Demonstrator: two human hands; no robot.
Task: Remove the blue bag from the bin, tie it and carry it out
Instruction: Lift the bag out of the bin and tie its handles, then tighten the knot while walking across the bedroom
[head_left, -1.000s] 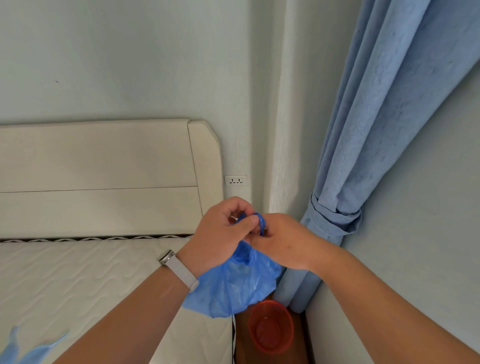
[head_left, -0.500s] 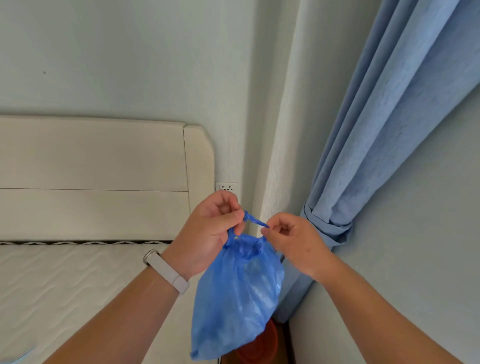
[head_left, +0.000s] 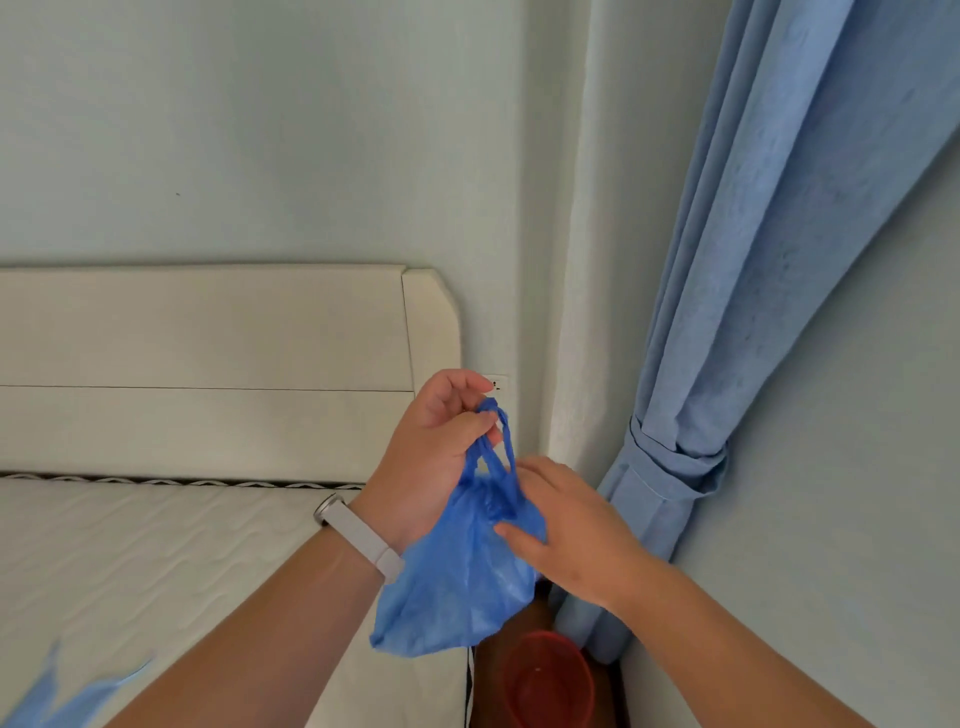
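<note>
The blue bag (head_left: 457, 577) hangs in the air above the gap between bed and wall, its top drawn into a thin looped handle. My left hand (head_left: 431, 447) pinches that loop from above and bears the bag's weight. My right hand (head_left: 566, 530) lies against the bag's right side just under the knot, fingers spread and thumb touching the plastic. The red bin (head_left: 550, 680) stands on the floor below the bag, bare inside, partly hidden by the bag's lower edge.
A white mattress (head_left: 156, 561) and cream headboard (head_left: 208, 364) fill the left. A tied-back blue curtain (head_left: 737, 312) hangs at the right by the wall. A wall socket (head_left: 496, 384) sits behind my left hand. Another piece of blue plastic (head_left: 57, 701) lies at the bottom left.
Both hands pulled the bag's ends apart at the top; now the right hand has let go of the end and dropped to the bag's side, while the left hand holds the loop higher.
</note>
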